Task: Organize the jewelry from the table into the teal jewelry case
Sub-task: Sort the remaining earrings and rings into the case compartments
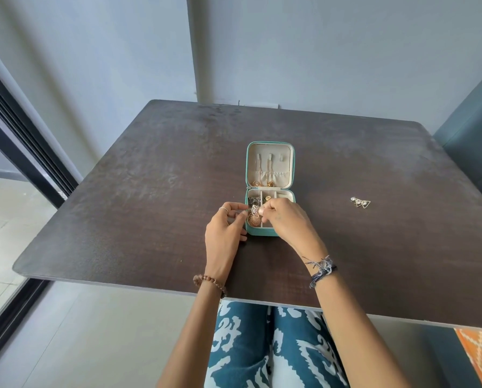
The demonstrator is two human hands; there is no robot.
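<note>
A small filigree earring point(255, 210) is pinched between the fingertips of the right hand point(286, 219), just over the near left compartment of the teal case point(270, 189). The left hand point(226, 228) is placed beside the case, its fingers curled toward the same piece; whether it is really gripped there cannot be told. Under the hands, several pieces are already laid in the compartments, and chains are hung in the open lid beyond the hands. One pair of triangle earrings point(360, 203) is left on the table point(150, 191), well to the right of the right hand, so the task is judged nearly finished. The case is opened away from the person, its long axis running from near to far.
</note>
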